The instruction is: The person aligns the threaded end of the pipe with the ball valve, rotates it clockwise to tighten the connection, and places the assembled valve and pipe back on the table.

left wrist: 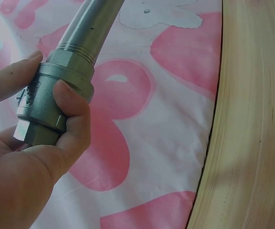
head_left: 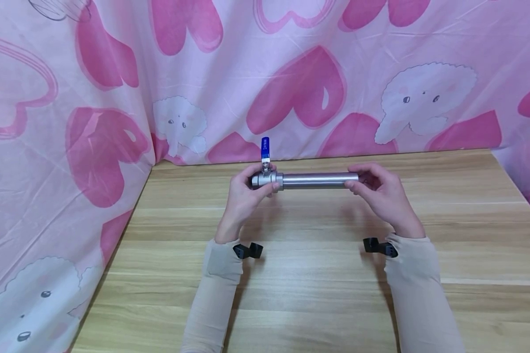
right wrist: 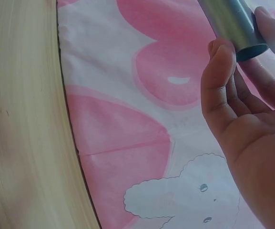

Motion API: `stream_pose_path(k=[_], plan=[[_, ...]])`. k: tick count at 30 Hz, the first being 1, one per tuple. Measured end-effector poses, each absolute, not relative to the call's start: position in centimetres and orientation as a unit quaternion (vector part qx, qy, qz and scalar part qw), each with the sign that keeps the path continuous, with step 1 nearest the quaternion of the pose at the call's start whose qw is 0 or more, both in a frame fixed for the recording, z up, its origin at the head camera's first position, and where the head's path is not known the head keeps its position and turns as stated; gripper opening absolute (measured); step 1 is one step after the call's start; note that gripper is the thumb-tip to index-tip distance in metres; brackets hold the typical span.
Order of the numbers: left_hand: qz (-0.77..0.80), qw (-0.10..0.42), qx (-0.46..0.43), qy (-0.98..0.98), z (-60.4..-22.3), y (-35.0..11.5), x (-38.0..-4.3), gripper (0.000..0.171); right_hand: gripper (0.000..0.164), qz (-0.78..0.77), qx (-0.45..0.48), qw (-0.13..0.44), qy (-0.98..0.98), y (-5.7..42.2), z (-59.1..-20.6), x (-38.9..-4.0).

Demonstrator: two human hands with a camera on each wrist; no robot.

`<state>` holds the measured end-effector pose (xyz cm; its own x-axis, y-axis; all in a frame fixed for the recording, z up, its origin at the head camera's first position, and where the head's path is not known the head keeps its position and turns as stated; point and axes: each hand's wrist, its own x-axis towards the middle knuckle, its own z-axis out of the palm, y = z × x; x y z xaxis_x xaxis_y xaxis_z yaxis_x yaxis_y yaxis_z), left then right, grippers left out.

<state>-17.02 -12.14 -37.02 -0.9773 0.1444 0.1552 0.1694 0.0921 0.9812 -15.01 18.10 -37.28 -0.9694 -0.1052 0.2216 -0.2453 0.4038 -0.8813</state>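
A ball valve (head_left: 267, 179) with a blue lever handle (head_left: 265, 148) is joined to a steel pipe (head_left: 318, 180), held level above the table. My left hand (head_left: 243, 198) grips the valve body, thumb in front and fingers behind. In the left wrist view, threads show where the pipe (left wrist: 92, 28) enters the valve (left wrist: 54, 102); the blue handle is hidden there. My right hand (head_left: 386, 196) holds the pipe's other end between thumb and fingers. The right wrist view shows that open, hollow end of the pipe (right wrist: 237, 28) among the fingers.
Beneath the hands lies a wood-grain table (head_left: 309, 294). A pink curtain (head_left: 229, 78) with hearts and cartoon animals hangs along its back and left sides. Black camera mounts (head_left: 249, 251) sit at both wrists, over beige sleeves.
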Motion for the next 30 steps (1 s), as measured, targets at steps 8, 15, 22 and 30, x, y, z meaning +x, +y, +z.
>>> stream_pose_path(k=[8, 15, 22, 30], plan=[[-0.662, 0.014, -0.113, -0.740, -37.01, -12.11, -16.96, 0.043, 0.035, 0.534, 0.094, 0.066, -0.838, 18.00, -37.38, -15.08], [-0.665, 0.016, -0.115, -0.738, -37.10, -12.08, -17.03, 0.044, 0.045, 0.548, 0.097, 0.062, -0.829, 17.96, -37.39, -15.16], [-0.665, 0.011, -0.110, -0.739, -37.07, -12.11, -16.99, 0.045, 0.050, 0.556, 0.118, 0.063, -0.820, 17.90, -37.35, -14.88], [-0.663, 0.014, -0.113, -0.740, -37.09, -12.13, -17.00, 0.045, 0.049, 0.555, 0.131, 0.069, -0.819, 17.88, -37.24, -14.91]])
